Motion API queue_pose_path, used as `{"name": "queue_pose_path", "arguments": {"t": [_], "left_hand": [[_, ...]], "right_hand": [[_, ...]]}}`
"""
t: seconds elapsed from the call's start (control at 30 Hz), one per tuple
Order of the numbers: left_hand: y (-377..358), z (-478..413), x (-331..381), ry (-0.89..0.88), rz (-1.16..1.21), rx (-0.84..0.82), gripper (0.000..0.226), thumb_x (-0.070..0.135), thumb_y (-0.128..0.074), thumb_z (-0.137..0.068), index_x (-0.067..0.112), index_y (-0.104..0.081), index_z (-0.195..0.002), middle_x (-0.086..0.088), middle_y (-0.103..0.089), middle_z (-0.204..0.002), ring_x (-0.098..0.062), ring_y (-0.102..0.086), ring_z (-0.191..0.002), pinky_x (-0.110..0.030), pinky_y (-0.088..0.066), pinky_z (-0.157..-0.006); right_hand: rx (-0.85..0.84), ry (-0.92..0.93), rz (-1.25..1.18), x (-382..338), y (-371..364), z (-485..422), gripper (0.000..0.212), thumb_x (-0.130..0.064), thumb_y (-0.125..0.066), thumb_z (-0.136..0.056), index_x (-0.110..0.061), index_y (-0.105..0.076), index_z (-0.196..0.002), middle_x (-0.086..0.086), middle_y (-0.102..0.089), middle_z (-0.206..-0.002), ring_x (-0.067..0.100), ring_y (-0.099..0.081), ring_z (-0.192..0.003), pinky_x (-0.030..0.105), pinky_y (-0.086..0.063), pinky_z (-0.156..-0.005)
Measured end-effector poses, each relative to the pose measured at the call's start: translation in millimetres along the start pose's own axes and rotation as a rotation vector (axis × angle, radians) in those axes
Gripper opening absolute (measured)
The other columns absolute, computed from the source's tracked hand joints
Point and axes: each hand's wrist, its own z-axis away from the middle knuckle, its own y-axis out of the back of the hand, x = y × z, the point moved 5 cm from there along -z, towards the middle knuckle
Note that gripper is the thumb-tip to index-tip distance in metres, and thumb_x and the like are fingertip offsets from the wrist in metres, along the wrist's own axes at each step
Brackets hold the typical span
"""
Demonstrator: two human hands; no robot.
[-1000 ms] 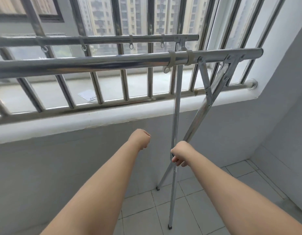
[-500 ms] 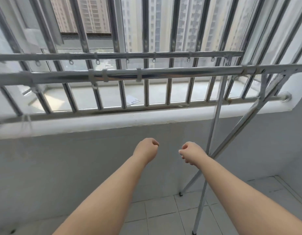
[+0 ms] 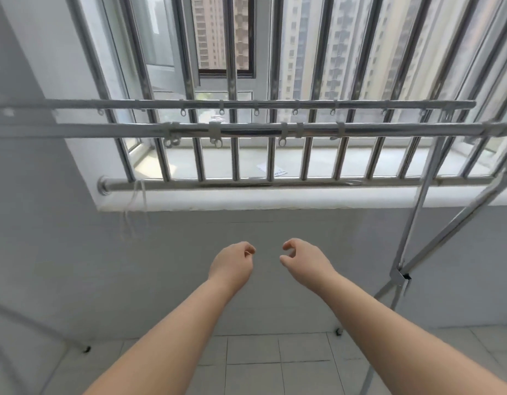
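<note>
**Hands empty beneath silver tubular steel drying rack**

Left hand and right hand hang side by side before the grey wall, fingers loosely curled, gripping nothing. The rack's top rail runs above them; its crossed legs stand well apart to the right.

Inspector: Left hand?
Recorder: Extended forward, back uppermost. Fingers loosely curled, thumb close to the forefinger tip. Nothing gripped.
Inspector: Right hand?
Recorder: Level with the left and near it, with a gap between. Fingers loosely hooked, thumb apart from them. Nothing gripped.
Inspector: Arms?
Recorder: Left forearm and right forearm bare, outstretched, converging towards the hands.
</note>
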Motion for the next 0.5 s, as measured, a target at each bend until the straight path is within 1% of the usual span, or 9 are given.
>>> {"name": "queue_pose_path", "arguments": {"t": [0.07,0.17,0.27,0.33,0.4,0.5], "left_hand": [[19.6,7.8,3.6,-0.046,-0.005,0.08,0.032,0.018,-0.041,-0.092,0.024,-0.063,-0.114,0.005,-0.068,-0.117,-0.017,-0.061,-0.107,-0.032,-0.05,-0.091],[55.5,21.4,13.8,-0.087,0.016,0.24,0.032,0.015,-0.043,-0.091,0.023,-0.064,-0.113,0.003,-0.068,-0.115,-0.016,-0.061,-0.105,-0.026,-0.046,-0.087],[90.2,30.6,31.3,-0.118,0.04,0.396,0.032,0.013,-0.045,-0.09,0.023,-0.064,-0.114,0.003,-0.067,-0.115,-0.017,-0.061,-0.105,-0.024,-0.042,-0.084],[111.3,41.4,49.0,-0.195,0.025,0.496,0.032,0.011,-0.047,-0.089,0.021,-0.064,-0.114,0.002,-0.067,-0.116,-0.019,-0.06,-0.107,-0.028,-0.045,-0.088],[132.5,53.3,70.6,-0.324,-0.033,0.607,0.031,0.007,-0.05,-0.087,0.017,-0.065,-0.113,-0.003,-0.068,-0.114,-0.023,-0.06,-0.106,-0.035,-0.048,-0.09],[168.1,66.1,96.0,-0.509,-0.151,0.795,0.03,0.001,-0.054,-0.083,0.01,-0.066,-0.109,-0.009,-0.069,-0.105,-0.029,-0.062,-0.102,-0.038,-0.05,-0.087]], "right_hand": [[0.073,0.096,-0.01,-26.6,14.6,7.3,0.034,-0.027,-0.052,-0.092,-0.023,-0.056,-0.125,-0.008,-0.062,-0.098,0.016,-0.059,-0.086,0.028,-0.047,-0.075],[0.191,0.237,-0.033,-62.7,37.9,28.0,0.03,-0.025,-0.052,-0.093,-0.022,-0.059,-0.121,-0.007,-0.065,-0.096,0.018,-0.063,-0.093,0.028,-0.047,-0.075],[0.309,0.35,-0.058,-86.4,60.9,50.5,0.028,-0.023,-0.052,-0.093,-0.024,-0.059,-0.12,-0.01,-0.065,-0.093,0.017,-0.063,-0.093,0.029,-0.047,-0.075],[0.387,0.43,-0.053,-98.4,76.4,66.2,0.028,-0.022,-0.053,-0.092,-0.023,-0.059,-0.12,-0.006,-0.067,-0.102,0.017,-0.062,-0.097,0.032,-0.05,-0.081],[0.474,0.502,-0.016,-112.0,91.1,80.0,0.03,-0.019,-0.055,-0.092,-0.02,-0.059,-0.121,0.0,-0.066,-0.112,0.02,-0.059,-0.106,0.036,-0.05,-0.087],[0.582,0.609,0.103,-140.7,107.3,92.7,0.036,-0.016,-0.057,-0.09,-0.015,-0.057,-0.126,0.005,-0.059,-0.123,0.026,-0.051,-0.117,0.037,-0.045,-0.096]]}}
